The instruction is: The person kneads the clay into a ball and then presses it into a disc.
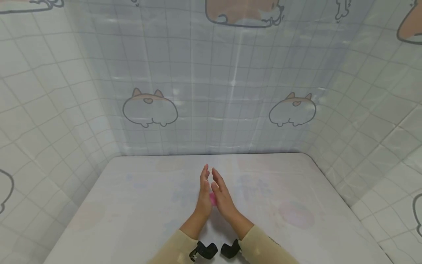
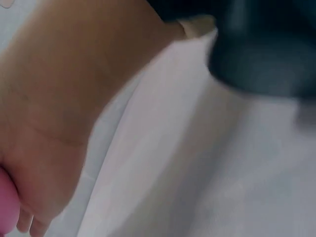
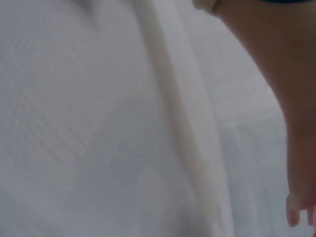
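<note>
A smooth, rounded pink lump sits between the two palms, mostly hidden by them in the head view. My left hand is on its left side, fingers straight and pointing forward. Facing it, my right hand leans in from the right with its fingers straight too, and the fingertips of both come close together. In the left wrist view the pink lump shows against the left palm. Only the edge of the right hand appears in the right wrist view.
Below the hands lies a white table with faint pastel patches. A pale gridded curtain with cartoon dogs surrounds its back and sides. Black wrist cameras, left and right, sit close together at the cuffs.
</note>
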